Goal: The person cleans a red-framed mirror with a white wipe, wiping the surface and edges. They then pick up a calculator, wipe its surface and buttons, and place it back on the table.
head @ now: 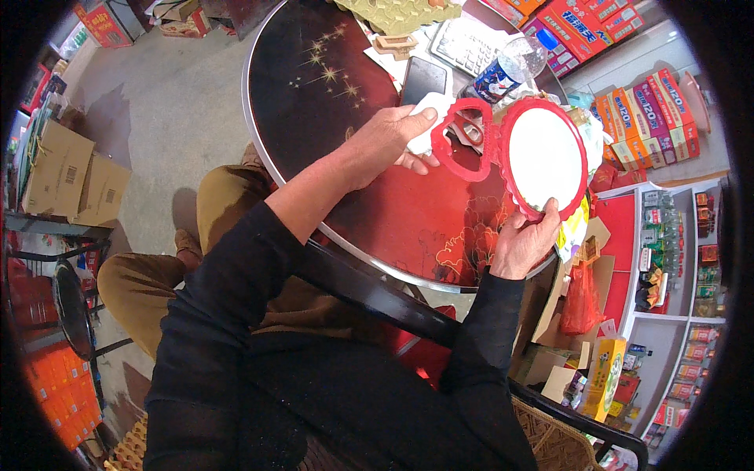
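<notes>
A hand mirror with a scalloped red plastic frame (584, 171) is tilted above the table, its round glass (545, 156) glaring white. My right hand (527, 241) grips the lower rim, thumb on the front edge. In my left hand (389, 138) is a folded white tissue or cloth (428, 120), pinched under the thumb beside the mirror's looped red handle (484, 168). Whether those fingers touch the handle is hard to tell. Through the loop, a pair of red-handled scissors (469, 130) seems to show on the tabletop.
The round dark-red table (383, 235) carries a plastic bottle (500, 73), a black phone-like slab (423, 79), a white calculator or keypad (465, 47) and an egg tray (394, 15). At right stand stacked cartons (648, 120) and stocked shelves (671, 312). Cardboard boxes (65, 171) sit left.
</notes>
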`<state>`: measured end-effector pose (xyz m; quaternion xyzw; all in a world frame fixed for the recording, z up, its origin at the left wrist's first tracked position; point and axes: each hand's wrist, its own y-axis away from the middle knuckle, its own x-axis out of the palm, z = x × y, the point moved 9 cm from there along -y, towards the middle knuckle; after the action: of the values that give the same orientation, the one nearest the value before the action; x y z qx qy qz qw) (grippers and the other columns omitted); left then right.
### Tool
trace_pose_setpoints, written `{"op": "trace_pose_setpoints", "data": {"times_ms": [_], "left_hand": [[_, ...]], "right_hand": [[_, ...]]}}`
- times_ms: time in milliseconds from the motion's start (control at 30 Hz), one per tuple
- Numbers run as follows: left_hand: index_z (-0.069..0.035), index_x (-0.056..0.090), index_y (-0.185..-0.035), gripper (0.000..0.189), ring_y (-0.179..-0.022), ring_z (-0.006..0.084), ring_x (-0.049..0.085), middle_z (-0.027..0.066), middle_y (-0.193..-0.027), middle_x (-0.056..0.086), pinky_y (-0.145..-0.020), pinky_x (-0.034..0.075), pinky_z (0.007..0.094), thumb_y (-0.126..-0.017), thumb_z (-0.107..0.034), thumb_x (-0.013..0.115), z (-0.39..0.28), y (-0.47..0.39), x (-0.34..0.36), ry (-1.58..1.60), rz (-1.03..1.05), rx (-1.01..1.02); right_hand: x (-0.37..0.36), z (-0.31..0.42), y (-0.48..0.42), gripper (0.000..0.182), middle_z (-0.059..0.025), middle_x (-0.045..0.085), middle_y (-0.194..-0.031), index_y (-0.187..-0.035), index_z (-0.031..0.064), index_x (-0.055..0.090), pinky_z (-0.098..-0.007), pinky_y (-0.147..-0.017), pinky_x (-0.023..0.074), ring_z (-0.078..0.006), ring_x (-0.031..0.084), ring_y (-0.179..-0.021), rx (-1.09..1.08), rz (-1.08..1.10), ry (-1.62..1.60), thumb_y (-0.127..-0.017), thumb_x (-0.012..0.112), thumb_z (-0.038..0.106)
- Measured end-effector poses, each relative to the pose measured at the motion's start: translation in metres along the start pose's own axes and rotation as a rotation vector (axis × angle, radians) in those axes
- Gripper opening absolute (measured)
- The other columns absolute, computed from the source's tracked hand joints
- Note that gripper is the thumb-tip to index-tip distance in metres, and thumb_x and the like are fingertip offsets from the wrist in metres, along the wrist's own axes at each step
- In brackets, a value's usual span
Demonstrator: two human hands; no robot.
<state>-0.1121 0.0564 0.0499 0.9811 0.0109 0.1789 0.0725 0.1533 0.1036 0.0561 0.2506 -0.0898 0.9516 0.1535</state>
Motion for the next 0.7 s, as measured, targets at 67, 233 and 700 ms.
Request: {"op": "trace_pose_setpoints", "data": {"times_ms": [67,233,700], "left_hand": [[0.000,0.053,-0.121,0.039,-0.085,0.0144,0.060,0.0087,-0.104,0.062,-0.071,0.052,0.0268,-0.098,-0.030,0.045,-0.001,0.001,0.004,0.010,0.050,-0.015],[0.001,0.051,-0.125,0.040,-0.085,0.0146,0.059,0.0097,-0.108,0.062,-0.071,0.051,0.0271,-0.095,-0.026,0.050,0.006,-0.003,0.006,0.006,0.117,0.025],[0.003,0.055,-0.111,0.032,-0.070,0.0136,0.063,0.0078,-0.088,0.063,-0.059,0.048,0.0243,-0.094,-0.025,0.053,-0.006,0.001,-0.003,-0.161,-0.022,0.098]], "right_hand": [[0.002,0.001,0.001,0.012,0.0051,0.058,-0.079,-0.098,0.0105,0.057,-0.0161,-0.042,0.0315,-0.0022,0.045,-0.053,-0.002,0.012,-0.002,-0.093,0.055,0.021],[0.004,0.001,0.002,0.012,0.0048,0.058,-0.079,-0.095,0.0110,0.057,-0.0163,-0.041,0.0318,-0.0024,0.045,-0.052,0.009,0.018,-0.014,-0.093,0.057,0.022],[0.012,0.003,0.002,0.012,0.0035,0.060,-0.085,-0.099,0.0109,0.056,-0.0164,-0.043,0.0339,-0.0032,0.050,-0.059,-0.023,0.074,-0.067,-0.092,0.058,0.021]]}}
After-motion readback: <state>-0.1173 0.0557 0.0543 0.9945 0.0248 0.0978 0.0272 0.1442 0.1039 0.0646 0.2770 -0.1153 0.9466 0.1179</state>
